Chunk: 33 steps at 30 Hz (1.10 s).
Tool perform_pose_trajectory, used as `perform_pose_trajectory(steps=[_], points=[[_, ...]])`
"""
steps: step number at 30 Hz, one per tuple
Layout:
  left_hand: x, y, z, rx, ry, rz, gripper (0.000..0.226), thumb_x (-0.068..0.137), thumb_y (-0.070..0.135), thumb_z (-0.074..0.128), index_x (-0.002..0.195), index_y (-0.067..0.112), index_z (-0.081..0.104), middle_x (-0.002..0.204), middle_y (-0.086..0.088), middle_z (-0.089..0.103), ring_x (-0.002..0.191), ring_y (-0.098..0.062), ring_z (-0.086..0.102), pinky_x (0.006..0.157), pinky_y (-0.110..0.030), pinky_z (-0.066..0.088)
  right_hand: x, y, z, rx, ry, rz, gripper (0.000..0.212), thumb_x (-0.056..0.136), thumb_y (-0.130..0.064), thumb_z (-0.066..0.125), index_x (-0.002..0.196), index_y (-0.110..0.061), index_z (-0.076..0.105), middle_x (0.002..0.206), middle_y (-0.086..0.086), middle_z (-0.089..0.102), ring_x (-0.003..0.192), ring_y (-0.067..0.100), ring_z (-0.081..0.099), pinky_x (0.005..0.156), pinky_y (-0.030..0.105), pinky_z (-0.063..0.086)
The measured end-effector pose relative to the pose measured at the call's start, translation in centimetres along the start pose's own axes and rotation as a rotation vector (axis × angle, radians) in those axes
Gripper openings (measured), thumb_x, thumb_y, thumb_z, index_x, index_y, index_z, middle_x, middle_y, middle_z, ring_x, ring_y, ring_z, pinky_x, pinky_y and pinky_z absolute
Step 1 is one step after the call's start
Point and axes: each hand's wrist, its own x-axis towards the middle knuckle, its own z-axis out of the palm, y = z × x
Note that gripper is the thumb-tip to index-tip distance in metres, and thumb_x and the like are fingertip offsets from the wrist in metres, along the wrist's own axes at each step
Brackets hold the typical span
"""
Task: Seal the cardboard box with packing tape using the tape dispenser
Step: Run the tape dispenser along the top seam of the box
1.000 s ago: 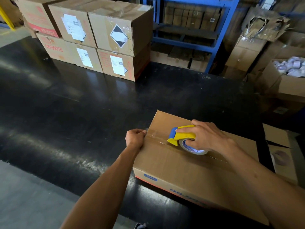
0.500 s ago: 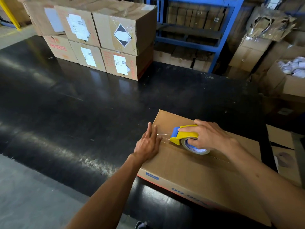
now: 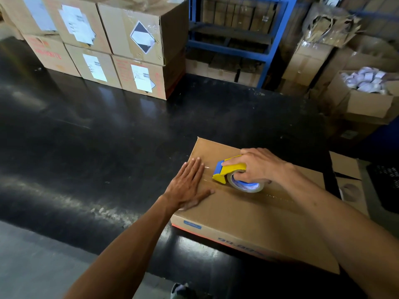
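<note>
A flat brown cardboard box lies on the black table in front of me. My right hand grips a yellow and blue tape dispenser with a roll of clear tape, resting on the box top near its left end. A shiny strip of clear tape runs along the centre seam to the right of the dispenser. My left hand lies flat, fingers together, on the box's left edge beside the dispenser, pressing the tape end down.
Stacked labelled cardboard boxes stand at the table's far left. A blue metal shelf is behind. Open cartons, one with white rolls, crowd the right side. A smaller box sits right of my box.
My left hand went from a fist pinching the tape at the box's left edge to a flat palm on the box top. The dispenser stayed almost in place.
</note>
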Motion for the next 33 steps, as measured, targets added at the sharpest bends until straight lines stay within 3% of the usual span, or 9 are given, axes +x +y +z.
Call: perform_pose_trajectory(steps=[5, 11, 15, 19, 23, 26, 29, 33], points=[[-0.1, -0.2, -0.1, -0.006, -0.007, 0.006, 0.100, 0.090, 0.082, 0.006, 0.159, 0.011, -0.007, 0.166, -0.008, -0.016, 0.153, -0.023, -0.018, 0.126, -0.042, -0.005, -0.7, -0.3, -0.3, 0.003, 0.007, 0.017, 0.054, 0.088, -0.061, 0.051, 0.140, -0.053, 0.041, 0.093, -0.009, 0.037, 0.081, 0.012, 0.041, 0.061, 0.025, 0.029], [-0.1, -0.7, -0.4, -0.019, -0.020, 0.033, 0.101, 0.090, 0.083, 0.008, 0.158, 0.011, -0.011, 0.166, -0.007, -0.016, 0.153, -0.021, -0.018, 0.126, -0.039, -0.007, -2.1, 0.0, -0.2, -0.034, -0.006, 0.046, 0.054, 0.086, -0.062, 0.051, 0.139, -0.055, 0.041, 0.092, -0.011, 0.036, 0.079, 0.011, 0.040, 0.056, 0.022, 0.027], [-0.2, -0.6, -0.3, -0.023, -0.007, 0.030, 0.103, 0.090, 0.084, 0.008, 0.158, 0.010, -0.012, 0.166, -0.006, -0.017, 0.153, -0.020, -0.017, 0.125, -0.038, -0.009, -5.0, 1.8, 0.6, -0.026, -0.046, 0.069, 0.055, 0.084, -0.061, 0.050, 0.138, -0.058, 0.040, 0.113, -0.009, 0.057, 0.090, 0.013, 0.050, 0.065, 0.027, 0.040], [-0.1, -0.7, -0.6, -0.020, -0.012, 0.037, 0.102, 0.091, 0.083, 0.010, 0.158, 0.010, -0.014, 0.165, -0.005, -0.019, 0.152, -0.020, -0.019, 0.124, -0.037, -0.011, -7.9, 3.6, 1.3, -0.050, -0.070, 0.122, 0.055, 0.086, -0.062, 0.048, 0.140, -0.059, 0.035, 0.118, -0.006, 0.056, 0.088, 0.011, 0.046, 0.065, 0.026, 0.037], [-0.3, -0.3, -1.0, 0.043, -0.030, 0.057, 0.096, 0.093, 0.080, 0.009, 0.157, 0.014, -0.016, 0.165, -0.007, -0.021, 0.151, -0.024, -0.022, 0.123, -0.042, -0.014, -7.5, 3.3, 1.5, -0.094, -0.057, 0.102, 0.051, 0.086, -0.062, 0.044, 0.137, -0.060, 0.036, 0.123, -0.004, 0.054, 0.099, 0.018, 0.055, 0.070, 0.031, 0.043], [0.0, 1.1, -1.6, 0.101, -0.039, 0.054, 0.093, 0.091, 0.077, 0.003, 0.158, 0.016, -0.016, 0.164, -0.016, -0.022, 0.150, -0.033, -0.023, 0.123, -0.048, -0.014, -7.2, 3.1, 1.6, -0.089, -0.041, 0.090, 0.048, 0.087, -0.060, 0.044, 0.135, -0.060, 0.040, 0.112, -0.004, 0.054, 0.089, 0.018, 0.051, 0.067, 0.032, 0.037], [0.6, 6.2, -0.7, 0.078, -0.032, 0.154, 0.092, 0.094, 0.072, 0.008, 0.159, 0.008, -0.008, 0.165, -0.018, -0.016, 0.152, -0.031, -0.019, 0.124, -0.046, -0.010, -7.2, 3.0, 1.4, -0.054, -0.013, 0.071, 0.046, 0.086, -0.060, 0.045, 0.131, -0.061, 0.043, 0.095, -0.005, 0.048, 0.078, 0.015, 0.040, 0.064, 0.032, 0.032], [1.3, 10.1, 0.6, 0.051, -0.014, 0.147, 0.100, 0.091, 0.077, 0.010, 0.159, 0.005, -0.002, 0.167, -0.013, -0.009, 0.154, -0.023, -0.013, 0.125, -0.041, -0.006, -7.2, 3.5, 1.8, -0.019, -0.005, 0.051, 0.049, 0.079, -0.066, 0.045, 0.127, -0.062, 0.044, 0.098, -0.004, 0.051, 0.087, 0.018, 0.050, 0.068, 0.034, 0.037]])
